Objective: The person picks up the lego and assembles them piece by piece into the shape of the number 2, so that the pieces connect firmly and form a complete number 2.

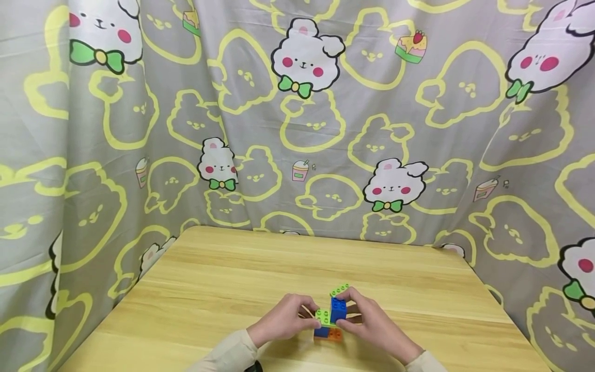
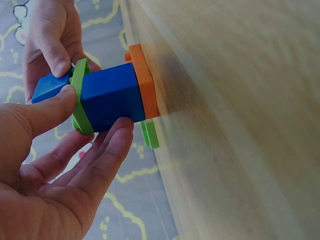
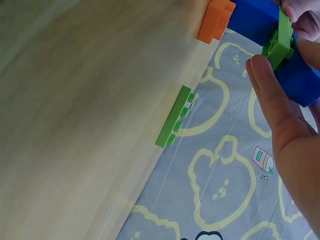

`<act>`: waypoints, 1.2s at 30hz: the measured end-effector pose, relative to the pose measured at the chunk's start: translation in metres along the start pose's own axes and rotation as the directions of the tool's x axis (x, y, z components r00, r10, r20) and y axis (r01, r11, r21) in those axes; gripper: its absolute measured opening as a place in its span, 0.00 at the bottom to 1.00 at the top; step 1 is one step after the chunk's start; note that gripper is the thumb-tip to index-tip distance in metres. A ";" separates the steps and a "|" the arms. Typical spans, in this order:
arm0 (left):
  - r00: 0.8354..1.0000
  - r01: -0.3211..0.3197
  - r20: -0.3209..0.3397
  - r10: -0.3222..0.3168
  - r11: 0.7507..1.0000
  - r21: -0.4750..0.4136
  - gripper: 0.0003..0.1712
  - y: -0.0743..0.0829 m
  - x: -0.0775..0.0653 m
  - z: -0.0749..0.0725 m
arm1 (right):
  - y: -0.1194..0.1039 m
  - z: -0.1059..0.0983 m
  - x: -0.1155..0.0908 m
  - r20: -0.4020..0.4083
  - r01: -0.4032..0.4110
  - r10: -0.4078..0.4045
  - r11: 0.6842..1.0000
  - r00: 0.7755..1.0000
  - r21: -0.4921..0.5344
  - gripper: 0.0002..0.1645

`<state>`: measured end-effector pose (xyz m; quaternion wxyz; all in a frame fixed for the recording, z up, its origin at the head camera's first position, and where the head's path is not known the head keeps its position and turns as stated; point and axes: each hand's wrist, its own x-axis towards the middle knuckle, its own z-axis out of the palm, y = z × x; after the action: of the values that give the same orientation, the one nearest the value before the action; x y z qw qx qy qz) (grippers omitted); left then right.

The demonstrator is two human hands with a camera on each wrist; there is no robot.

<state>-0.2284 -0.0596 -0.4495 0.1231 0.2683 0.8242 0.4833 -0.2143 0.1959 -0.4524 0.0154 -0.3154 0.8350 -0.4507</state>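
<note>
An orange building-block plate [image 1: 335, 336] sits on the table with a lower blue brick [image 2: 112, 100] standing on it. A light green studded plate [image 1: 322, 315] caps that blue brick. My left hand [image 1: 285, 321] holds this stack, thumb at the edge of the green plate and fingers along the lower blue brick. My right hand [image 1: 374, 321] pinches an upper blue brick [image 1: 339, 310] between thumb and fingers. That brick is right at the top of the green plate, on its right part. The right fingers partly hide the join in the right wrist view.
Behind the stack, a loose narrow green plate [image 3: 174, 117] with a row of studs lies on the wooden table [image 1: 279, 263]. A grey cartoon-print curtain [image 1: 260, 129] surrounds the table's back and sides.
</note>
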 end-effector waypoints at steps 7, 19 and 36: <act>1.000 -0.006 0.001 0.006 1.000 0.002 0.08 0.000 -0.001 0.000 | 0.000 0.003 0.000 -0.001 0.025 -0.025 0.999 1.000 0.037 0.23; 1.000 -0.016 -0.003 0.016 1.000 0.004 0.08 0.000 -0.001 0.001 | 0.000 0.001 -0.002 0.011 0.021 -0.021 0.999 1.000 0.049 0.22; 1.000 -0.014 -0.017 0.015 1.000 0.020 0.09 0.000 0.000 0.001 | -0.001 0.002 -0.001 -0.002 0.014 -0.014 0.998 1.000 0.054 0.21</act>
<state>-0.2281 -0.0588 -0.4504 0.1099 0.2714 0.8280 0.4782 -0.2123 0.1947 -0.4536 0.0199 -0.3203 0.8204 -0.4733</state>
